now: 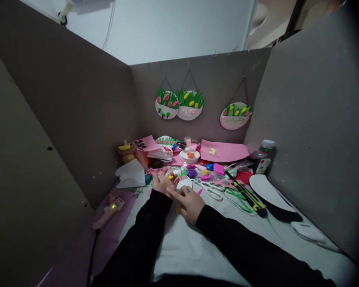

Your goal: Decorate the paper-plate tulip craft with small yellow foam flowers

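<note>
My left hand (163, 183) is raised over the middle of the table, palm turned up and fingers partly spread. A small yellow piece (171, 176) shows by its fingers; whether it rests on them I cannot tell. My right hand (192, 203) reaches across with the index finger stretched out, its tip against the left palm. The other right fingers are curled, and anything under the fingertip is too small to make out. Just beyond both hands lies a small white paper plate (184, 183) with green leaves and pink tulips.
White-handled scissors (214, 194), a yellow-black utility knife (253, 201) and green strips lie to the right. Coloured clay packs (218, 169) and pink sheets (224, 151) fill the back. A glue gun (110, 211) is at left, a bottle (261, 157) at right. Decorated plates (190, 113) hang behind.
</note>
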`<state>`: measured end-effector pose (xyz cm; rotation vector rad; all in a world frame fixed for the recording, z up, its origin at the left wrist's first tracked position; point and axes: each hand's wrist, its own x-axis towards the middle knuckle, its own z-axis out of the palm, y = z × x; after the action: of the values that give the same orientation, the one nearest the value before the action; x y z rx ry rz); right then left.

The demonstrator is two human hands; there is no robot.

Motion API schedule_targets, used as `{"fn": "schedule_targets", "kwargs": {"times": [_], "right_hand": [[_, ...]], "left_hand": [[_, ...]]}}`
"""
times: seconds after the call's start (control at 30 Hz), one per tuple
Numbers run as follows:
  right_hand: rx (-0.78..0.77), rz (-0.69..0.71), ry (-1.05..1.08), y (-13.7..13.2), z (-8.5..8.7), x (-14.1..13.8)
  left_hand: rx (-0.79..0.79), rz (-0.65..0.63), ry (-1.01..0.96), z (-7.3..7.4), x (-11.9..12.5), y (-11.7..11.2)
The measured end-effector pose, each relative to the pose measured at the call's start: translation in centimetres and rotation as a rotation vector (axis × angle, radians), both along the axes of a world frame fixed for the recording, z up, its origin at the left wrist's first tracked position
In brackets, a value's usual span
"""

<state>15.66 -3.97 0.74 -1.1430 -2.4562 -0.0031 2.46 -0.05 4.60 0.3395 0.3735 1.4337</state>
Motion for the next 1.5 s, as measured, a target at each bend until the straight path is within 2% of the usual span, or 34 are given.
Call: {"fn": "schedule_targets", "kwargs": {"times": [0.1,0.2,0.27,0.37,0.43,0.6,0.67,0.8,0.9,1.0,1.2,1.3,1.37,1.5], "right_hand": [[-0.012,-0.045,0.015,-0.1,0.0,0.0],[-0.029,-0.010,-0.005,-0.2,-0.1,0.0],[-0.035,0.024,-0.012,-0.1,-0.1,-0.1],[-0.035,-0.006,0.009,-0.1,0.0,-0.2],[-0.032,-0.027,0.017,-0.1,0.0,-0.2],[-0.042,0.054,0.010,-0.2,-0.3,-0.3],[-0.055,0.031,0.040,-0.1,-0.4,-0.4],[-0.075,0.012,0.065,0.1,-0.5,-0.4],[-0.068,0.050,0.054,0.1,-0.5,-0.4],[-0.052,0.013,0.092,0.1,-0.5,-0.5],[-0.050,0.055,0.047,0.0,-0.4,-0.6],[-0.031,0.027,0.085,0.0,-0.1,-0.6],[-0.024,0.004,0.099,0.0,0.0,-0.6],[-0.059,0.083,0.062,-0.1,-0.3,-0.7]], "left_hand": [[0.008,0.005,-0.006,0.3,-0.1,-0.1],[0.025,0.045,-0.034,0.3,-0.5,0.0],[0.013,0.019,-0.031,0.1,-0.5,0.1],[0.023,-0.018,-0.029,-0.2,-0.3,0.0],[0.058,0.003,-0.049,-0.2,-0.4,0.0],[0.034,0.005,-0.064,0.0,-0.9,0.0],[0.043,-0.016,-0.049,0.0,-1.0,0.1],[0.060,0.020,-0.059,-0.2,-0.9,0.2],[0.047,-0.035,-0.026,-0.3,-0.6,0.1],[-0.003,-0.090,0.025,-0.3,-0.3,-0.1],[0.043,-0.045,-0.022,-0.4,-0.8,0.3],[0.028,-0.078,0.021,-0.6,-0.7,0.4],[0.032,-0.052,0.016,-0.6,-0.7,0.5],[0.007,0.002,-0.005,-0.4,-1.0,0.5]]}}
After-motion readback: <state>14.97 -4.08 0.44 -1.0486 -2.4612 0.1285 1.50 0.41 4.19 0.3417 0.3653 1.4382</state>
